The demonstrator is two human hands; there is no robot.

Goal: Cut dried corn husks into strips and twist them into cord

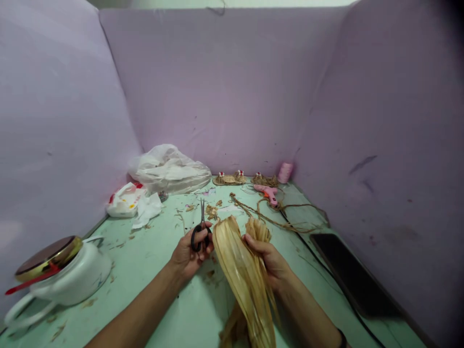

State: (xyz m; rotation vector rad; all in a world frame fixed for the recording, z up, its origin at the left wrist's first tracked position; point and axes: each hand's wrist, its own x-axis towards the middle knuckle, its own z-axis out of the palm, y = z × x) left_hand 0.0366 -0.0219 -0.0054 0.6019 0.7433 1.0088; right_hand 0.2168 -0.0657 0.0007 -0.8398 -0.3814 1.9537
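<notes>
Head view, long glossy yellow-tan strips (241, 270), creased lengthwise, right hand (271, 260) gripping them, left hand (189, 253) grasping scissors (202, 221)

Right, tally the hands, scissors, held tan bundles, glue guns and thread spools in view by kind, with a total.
Bare hands (left hand, right hand): 2
Black-handled metal scissors: 1
Held tan bundle of long dried strips: 1
Pink pistol-shaped glue gun: 1
Pink cylindrical thread spool: 1
Total: 6
</notes>
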